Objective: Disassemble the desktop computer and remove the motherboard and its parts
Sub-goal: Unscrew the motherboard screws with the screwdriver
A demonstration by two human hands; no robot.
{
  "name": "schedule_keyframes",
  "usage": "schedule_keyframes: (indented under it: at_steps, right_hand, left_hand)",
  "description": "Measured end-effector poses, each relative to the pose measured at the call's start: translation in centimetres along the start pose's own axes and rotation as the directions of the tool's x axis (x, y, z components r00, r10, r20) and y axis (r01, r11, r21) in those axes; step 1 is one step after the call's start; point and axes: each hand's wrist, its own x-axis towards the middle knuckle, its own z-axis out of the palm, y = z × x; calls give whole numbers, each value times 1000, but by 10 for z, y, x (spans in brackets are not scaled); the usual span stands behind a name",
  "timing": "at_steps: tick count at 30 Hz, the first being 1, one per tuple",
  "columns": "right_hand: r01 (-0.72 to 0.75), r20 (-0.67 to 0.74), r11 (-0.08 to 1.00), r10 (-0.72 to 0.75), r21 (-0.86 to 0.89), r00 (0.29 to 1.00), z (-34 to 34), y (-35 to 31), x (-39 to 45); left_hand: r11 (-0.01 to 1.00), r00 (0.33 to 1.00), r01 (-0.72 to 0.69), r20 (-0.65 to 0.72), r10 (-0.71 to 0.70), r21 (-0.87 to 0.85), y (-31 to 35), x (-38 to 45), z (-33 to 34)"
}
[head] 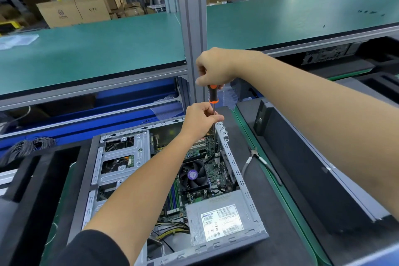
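Observation:
An open desktop case [234,170] lies on its side on the bench. Inside it I see the green motherboard [213,170], a black CPU fan [193,176], the grey power supply [218,220] and metal drive bays [121,157]. A screwdriver [213,93] with a black and orange handle stands upright over the far right corner of the board. My right hand [212,67] grips its handle from above. My left hand [203,121] pinches its metal shaft lower down. The tip is hidden behind my left hand.
Pliers [258,158] with pale handles lie on the black mat right of the case. A dark case panel [302,157] lies further right. A green shelf [97,49] on an aluminium post [190,17] overhangs the back. Coiled cables [26,147] sit at the left.

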Motion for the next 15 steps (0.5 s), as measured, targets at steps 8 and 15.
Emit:
schedule_keyframes:
  at_steps: [8,15]
  right_hand:
    - [-6,-14,996,5,-87,1000,6,-2,-1]
    - [130,122,991,-126,-29,985,-4,0,0]
  left_hand:
    - [997,1000,-19,-11,20,77,1,3,2]
    - [999,988,30,150,-26,-23,-5,-6,0]
